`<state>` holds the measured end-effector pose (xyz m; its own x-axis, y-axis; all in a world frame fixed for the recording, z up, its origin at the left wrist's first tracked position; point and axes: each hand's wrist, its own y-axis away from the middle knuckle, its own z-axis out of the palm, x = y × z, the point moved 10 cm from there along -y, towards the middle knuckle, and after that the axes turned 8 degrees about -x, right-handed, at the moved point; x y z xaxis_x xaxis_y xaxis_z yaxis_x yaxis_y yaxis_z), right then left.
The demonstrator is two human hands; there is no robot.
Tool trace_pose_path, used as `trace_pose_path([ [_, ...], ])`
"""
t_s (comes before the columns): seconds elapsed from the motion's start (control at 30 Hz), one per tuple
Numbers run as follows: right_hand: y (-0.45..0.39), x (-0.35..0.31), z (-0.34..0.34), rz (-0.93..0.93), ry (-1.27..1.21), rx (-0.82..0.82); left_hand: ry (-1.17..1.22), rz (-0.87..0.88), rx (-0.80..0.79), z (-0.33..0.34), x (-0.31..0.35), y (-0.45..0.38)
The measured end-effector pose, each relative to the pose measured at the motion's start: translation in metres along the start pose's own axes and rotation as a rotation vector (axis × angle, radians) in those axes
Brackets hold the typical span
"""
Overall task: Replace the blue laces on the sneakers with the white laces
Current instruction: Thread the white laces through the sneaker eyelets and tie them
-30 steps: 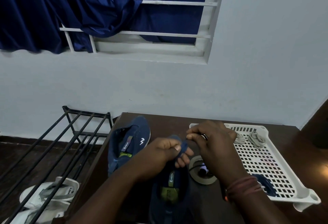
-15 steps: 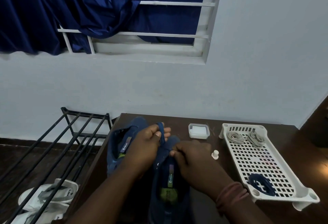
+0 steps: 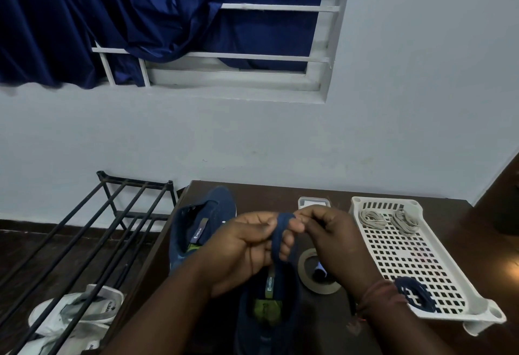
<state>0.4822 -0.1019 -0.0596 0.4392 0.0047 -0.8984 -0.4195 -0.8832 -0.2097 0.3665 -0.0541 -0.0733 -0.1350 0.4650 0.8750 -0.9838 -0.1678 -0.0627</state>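
My left hand [image 3: 241, 253] curls tight round the blue lace [image 3: 280, 238], the flat woven band looped over my fingers and pinched under my thumb. My right hand [image 3: 334, 242] meets it at 3 o'clock, fingertips narrowed to a pinch on the top of the same loop. From there the lace runs down toward the near sneaker [image 3: 269, 315], which lies under my hands at 6 o'clock on the dark wooden table [image 3: 266, 194].

That shoe is navy fabric with a soft matte upper, a yellow-green insole showing in its mouth and a small tongue tag with white lettering too small for me to read. The second sneaker [image 3: 207, 219] lies at 10 o'clock of my hands, same navy cloth, same tag on its tongue, unreadable.

At 3 o'clock sits a white plastic tray [image 3: 438, 278], rectangular, its floor a grid of square holes. In its far end lie two coiled white laces [image 3: 387, 219], pale and slightly grey; at its near end, just beside my right wrist, a coiled dark blue lace [image 3: 415, 293]. Between tray and near shoe a roll of tape [image 3: 314, 273] lies flat, partly behind my right hand. A small white lidded box [image 3: 313, 202] rests at 12 o'clock.

At 9 o'clock stands a black metal rack [image 3: 112, 231] of thin bars, with white shoes [image 3: 73, 318] below it; printing on them is illegible. A dark blue glossy curtain [image 3: 126, 17] hangs over the window.
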Motion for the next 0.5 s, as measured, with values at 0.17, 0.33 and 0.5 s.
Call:
trace_pose_path([
  [0.17,0.005,-0.014,0.039,-0.093,0.223,-0.22,0.3,0.246,0.265,-0.034,0.028,0.005],
  [0.33,0.014,-0.025,0.053,-0.217,0.557,-0.276,-0.459,0.037,0.647,-0.061,0.026,0.018],
  [0.5,0.01,-0.053,0.03,-0.317,0.606,-0.141,-0.912,-0.188,0.434,-0.044,0.008,0.011],
])
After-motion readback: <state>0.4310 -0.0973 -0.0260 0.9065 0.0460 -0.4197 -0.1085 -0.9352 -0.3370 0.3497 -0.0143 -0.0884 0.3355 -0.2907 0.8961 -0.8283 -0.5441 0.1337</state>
